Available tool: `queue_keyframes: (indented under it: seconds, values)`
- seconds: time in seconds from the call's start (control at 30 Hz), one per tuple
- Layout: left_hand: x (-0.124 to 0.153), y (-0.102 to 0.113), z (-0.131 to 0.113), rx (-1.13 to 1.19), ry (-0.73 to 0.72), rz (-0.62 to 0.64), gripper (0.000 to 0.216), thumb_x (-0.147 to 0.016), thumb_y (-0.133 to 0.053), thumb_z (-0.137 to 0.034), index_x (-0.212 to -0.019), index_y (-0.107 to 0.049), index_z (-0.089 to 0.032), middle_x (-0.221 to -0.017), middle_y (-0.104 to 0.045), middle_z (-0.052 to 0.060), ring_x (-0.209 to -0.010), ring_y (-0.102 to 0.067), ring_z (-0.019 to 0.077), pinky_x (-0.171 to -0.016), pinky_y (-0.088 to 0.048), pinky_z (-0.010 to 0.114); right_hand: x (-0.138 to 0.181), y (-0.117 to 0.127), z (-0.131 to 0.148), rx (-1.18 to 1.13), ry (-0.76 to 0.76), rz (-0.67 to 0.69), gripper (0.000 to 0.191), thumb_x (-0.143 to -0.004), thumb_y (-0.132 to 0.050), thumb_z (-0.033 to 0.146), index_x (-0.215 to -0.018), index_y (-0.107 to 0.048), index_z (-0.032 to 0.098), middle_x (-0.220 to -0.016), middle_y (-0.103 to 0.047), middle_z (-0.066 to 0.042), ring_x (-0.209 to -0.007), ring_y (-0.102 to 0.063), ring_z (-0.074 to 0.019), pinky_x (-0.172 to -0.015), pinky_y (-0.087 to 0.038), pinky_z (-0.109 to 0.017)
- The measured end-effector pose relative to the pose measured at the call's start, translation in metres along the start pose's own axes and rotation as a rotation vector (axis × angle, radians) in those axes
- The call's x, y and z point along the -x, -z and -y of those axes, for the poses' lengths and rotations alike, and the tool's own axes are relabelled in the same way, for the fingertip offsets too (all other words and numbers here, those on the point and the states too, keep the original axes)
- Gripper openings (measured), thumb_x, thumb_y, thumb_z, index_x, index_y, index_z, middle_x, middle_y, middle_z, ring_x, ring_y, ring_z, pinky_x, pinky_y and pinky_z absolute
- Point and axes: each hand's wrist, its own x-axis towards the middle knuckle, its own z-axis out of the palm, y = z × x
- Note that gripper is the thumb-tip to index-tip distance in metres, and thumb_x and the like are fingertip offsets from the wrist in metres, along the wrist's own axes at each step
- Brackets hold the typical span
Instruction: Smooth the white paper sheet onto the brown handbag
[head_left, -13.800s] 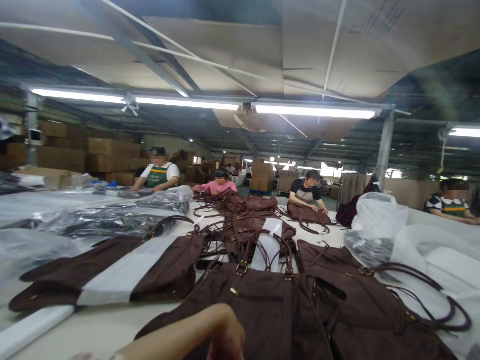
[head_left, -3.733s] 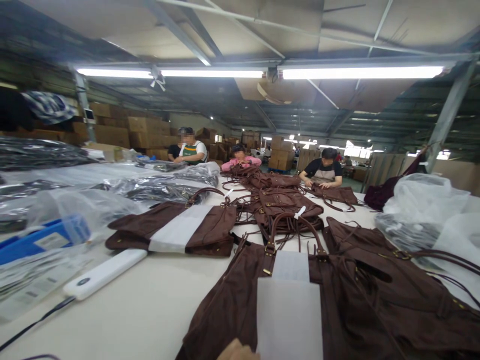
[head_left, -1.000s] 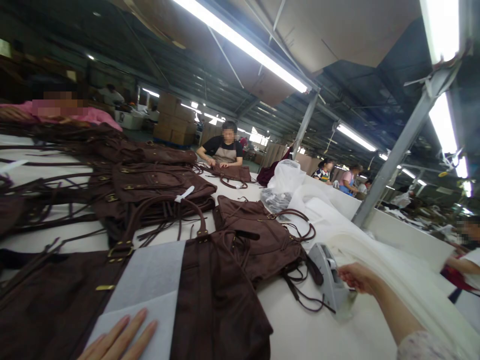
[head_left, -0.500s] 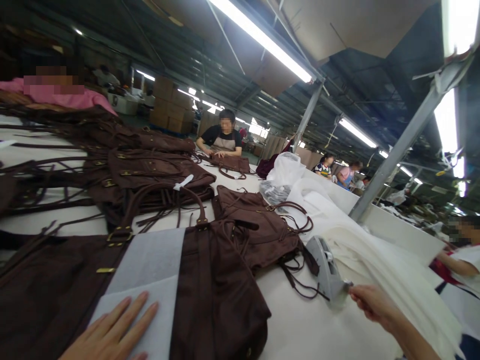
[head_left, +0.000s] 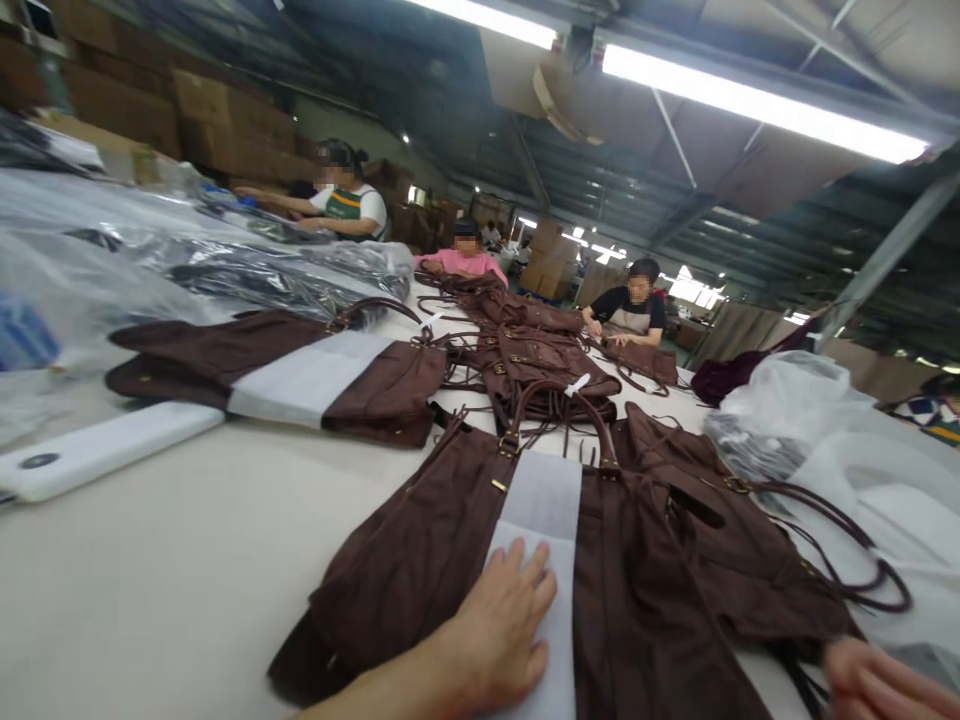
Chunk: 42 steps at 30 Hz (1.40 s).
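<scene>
Brown handbag [head_left: 450,540] lies flat on the surface [head_left: 187,560], soft and limp; best gripped by its strap loops. Left hand [head_left: 499,630] presses open-palmed on its white paper band [head_left: 544,500]. Right hand [head_left: 881,685], beside the bag, grip unclear.

right hand [head_left: 885,685] blurred and cut off at the lower right corner, its grip unreadable, lower part of the near brown bag [head_left: 645,600] past the bottom edge, white paper band [head_left: 544,560] partly under the left hand [head_left: 499,635], co-workers' faces blurred
</scene>
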Motion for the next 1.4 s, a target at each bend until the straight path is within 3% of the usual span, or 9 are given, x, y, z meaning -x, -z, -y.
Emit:
queue_keyframes:
  seconds: [0.07, 0.17, 0.27, 0.33, 0.5, 0.63, 0.9, 1.23, 1.4]
  values:
    - [-0.001, -0.004, 0.001, -0.009, -0.009, -0.015, 0.066, -0.086, -0.048, -0.047, -0.143, -0.04, -0.013, -0.155, -0.027, 0.018, -0.139, -0.026, 0.0427, -0.111, -0.028, 0.06, -0.001, -0.034, 0.026, -0.146, -0.001, 0.117, 0.034, -0.076, -0.064, 0.062, -0.097, -0.065, 0.035, -0.08, -0.063, -0.005, -0.069, -0.063, -0.0161, -0.053, -0.047, -0.028]
    - [0.0, -0.005, 0.003, -0.005, -0.025, -0.03, 0.065, -0.088, -0.043, -0.049, -0.141, -0.041, -0.011, -0.154, -0.028, 0.019, -0.139, -0.026, 0.044, -0.111, -0.027, 0.06, -0.035, -0.091, 0.055, -0.502, -0.05, 0.369, 0.034, -0.072, -0.075, 0.043, -0.098, -0.065, 0.023, -0.086, -0.064, -0.002, -0.071, -0.059, -0.0113, -0.055, -0.043, -0.022]
    - [0.002, -0.006, 0.004, 0.015, -0.043, -0.041, 0.065, -0.089, -0.039, -0.049, -0.141, -0.041, -0.01, -0.153, -0.028, 0.021, -0.139, -0.025, 0.044, -0.111, -0.026, 0.06, -0.089, -0.132, 0.053, -0.527, -0.112, 0.322, 0.034, -0.067, -0.078, 0.033, -0.094, -0.063, 0.018, -0.083, -0.067, -0.001, -0.067, -0.06, -0.0098, -0.053, -0.039, -0.019]
    - [0.001, -0.011, 0.006, 0.022, -0.053, -0.05, 0.067, -0.089, -0.039, -0.05, -0.142, -0.04, -0.008, -0.153, -0.028, 0.022, -0.139, -0.024, 0.0444, -0.111, -0.027, 0.059, -0.119, -0.144, 0.039, -0.459, -0.117, 0.232, 0.034, -0.066, -0.076, 0.033, -0.094, -0.063, 0.018, -0.084, -0.069, -0.002, -0.067, -0.06, -0.0096, -0.053, -0.038, -0.018]
    - [-0.008, -0.024, 0.008, -0.008, -0.042, -0.065, 0.072, -0.083, -0.049, -0.046, -0.142, -0.039, -0.006, -0.153, -0.027, 0.024, -0.139, -0.023, 0.0478, -0.108, -0.027, 0.064, -0.144, -0.141, 0.01, -0.399, -0.05, 0.212, 0.04, -0.07, -0.073, 0.046, -0.097, -0.064, 0.018, -0.086, -0.069, -0.003, -0.069, -0.059, -0.0101, -0.056, -0.04, -0.019]
    - [-0.013, -0.022, 0.006, 0.002, -0.076, -0.045, 0.071, -0.076, -0.053, -0.031, -0.143, -0.039, -0.015, -0.16, -0.015, 0.011, -0.137, -0.022, 0.0497, -0.105, -0.029, 0.067, -0.141, -0.141, 0.004, -0.414, 0.008, 0.237, 0.043, -0.072, -0.072, 0.052, -0.098, -0.065, 0.018, -0.088, -0.068, -0.004, -0.072, -0.059, -0.0122, -0.059, -0.042, -0.021]
    - [-0.016, -0.011, 0.009, 0.059, -0.149, -0.039, 0.062, -0.085, -0.044, -0.04, -0.142, -0.041, -0.016, -0.148, -0.042, 0.01, -0.135, -0.024, 0.0508, -0.105, -0.026, 0.07, -0.145, -0.142, -0.002, -0.369, 0.062, 0.241, 0.043, -0.079, -0.066, 0.055, -0.099, -0.065, 0.017, -0.089, -0.068, -0.004, -0.074, -0.06, -0.0116, -0.059, -0.045, -0.02]
    - [-0.019, -0.008, 0.008, 0.045, -0.135, 0.048, 0.076, -0.07, -0.054, -0.022, -0.144, -0.039, -0.016, -0.152, -0.037, 0.01, -0.136, -0.021, 0.0525, -0.106, -0.024, 0.071, -0.157, -0.14, 0.004, -0.108, 0.259, 0.13, 0.041, -0.077, -0.066, 0.057, -0.088, -0.064, 0.018, -0.081, -0.069, -0.004, -0.072, -0.062, -0.0174, -0.048, -0.047, -0.021]
    - [-0.019, -0.013, 0.01, 0.064, -0.143, 0.015, 0.067, -0.079, -0.052, -0.033, -0.143, -0.04, -0.017, -0.15, -0.04, 0.01, -0.135, -0.025, 0.0528, -0.104, -0.027, 0.07, -0.167, -0.135, 0.011, -0.04, 0.322, 0.014, 0.035, -0.076, -0.068, 0.053, -0.082, -0.066, 0.018, -0.07, -0.063, -0.001, -0.067, -0.058, -0.0159, -0.045, -0.045, -0.02]
